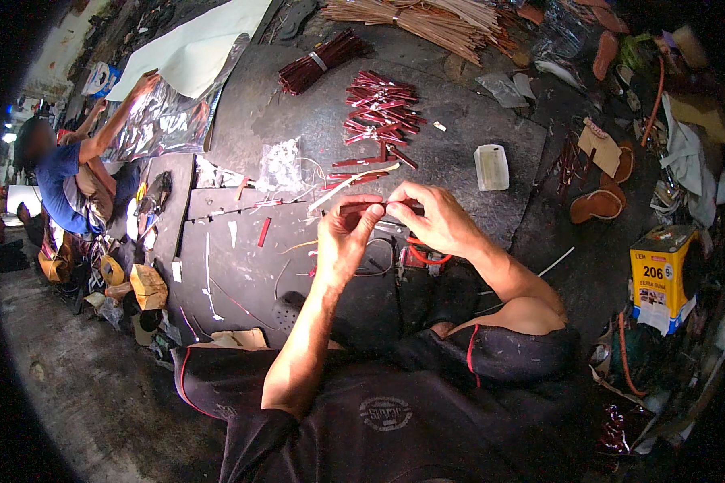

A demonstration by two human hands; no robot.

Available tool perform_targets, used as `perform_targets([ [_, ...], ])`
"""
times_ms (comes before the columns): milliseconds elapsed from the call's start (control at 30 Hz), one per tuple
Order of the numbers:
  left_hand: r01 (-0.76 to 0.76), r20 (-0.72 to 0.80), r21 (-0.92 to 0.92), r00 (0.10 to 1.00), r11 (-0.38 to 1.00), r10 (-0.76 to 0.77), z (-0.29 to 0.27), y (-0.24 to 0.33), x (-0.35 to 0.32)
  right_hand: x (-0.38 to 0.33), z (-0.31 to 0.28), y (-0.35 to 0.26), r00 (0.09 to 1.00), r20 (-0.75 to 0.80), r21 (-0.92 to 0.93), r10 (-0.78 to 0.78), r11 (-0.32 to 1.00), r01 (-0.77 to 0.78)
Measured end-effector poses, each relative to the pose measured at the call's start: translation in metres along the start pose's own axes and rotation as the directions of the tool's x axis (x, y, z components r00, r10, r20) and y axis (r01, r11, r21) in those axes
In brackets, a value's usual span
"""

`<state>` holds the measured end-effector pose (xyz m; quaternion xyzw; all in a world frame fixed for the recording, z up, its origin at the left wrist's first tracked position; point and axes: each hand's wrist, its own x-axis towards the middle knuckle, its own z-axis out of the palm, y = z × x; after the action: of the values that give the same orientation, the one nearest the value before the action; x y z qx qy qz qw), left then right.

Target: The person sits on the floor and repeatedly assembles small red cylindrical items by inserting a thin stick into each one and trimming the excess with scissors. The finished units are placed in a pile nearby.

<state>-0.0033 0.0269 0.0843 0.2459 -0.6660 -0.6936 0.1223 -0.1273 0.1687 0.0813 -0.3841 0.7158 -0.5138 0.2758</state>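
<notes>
My left hand (345, 242) and my right hand (437, 219) meet in front of me above the dark work surface. Both are closed in a pinch, fingertips nearly touching. Between them is a small dark red strip (384, 204), mostly covered by my fingers. Just beyond lies a long cream strip (354, 186). Farther off, a loose pile of glossy dark red strips (382, 106) is spread in a column. A tied bundle of dark red strips (322, 62) rests to its left.
A white rectangular tub (491, 167) stands right of the pile. Tan strips (427, 26) lie bundled at the back. At right are brown sandal soles (598, 205) and a yellow tin (664, 270). At left, another person (72, 173) handles a shiny sheet (165, 117).
</notes>
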Motion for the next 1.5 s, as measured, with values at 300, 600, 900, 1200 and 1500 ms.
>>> perform_targets([
  [300,0.032,0.014,0.092,0.999,0.995,-0.033,0.007,-0.019,-0.003,-0.024,0.028,0.019,0.975,-0.207,-0.195,-0.077,0.980,0.036],
  [600,0.281,0.093,-0.554,0.956,0.783,-0.278,0.005,-0.004,0.014,-0.030,-0.008,0.008,0.973,-0.151,0.184,0.177,0.972,-0.148],
  [900,0.226,0.123,-0.267,0.972,0.937,-0.200,-0.013,0.001,0.021,-0.036,-0.037,0.025,0.956,-0.066,0.463,0.287,0.857,-0.225],
  [1200,0.387,0.215,-0.620,0.921,0.683,-0.326,-0.017,-0.034,0.024,-0.043,-0.023,0.052,0.948,0.196,0.916,0.251,0.297,-0.268],
  [1500,0.343,0.132,-0.526,0.937,0.778,-0.324,-0.003,-0.031,0.026,-0.056,-0.015,0.072,0.928,0.239,0.886,0.285,0.327,-0.329],
])
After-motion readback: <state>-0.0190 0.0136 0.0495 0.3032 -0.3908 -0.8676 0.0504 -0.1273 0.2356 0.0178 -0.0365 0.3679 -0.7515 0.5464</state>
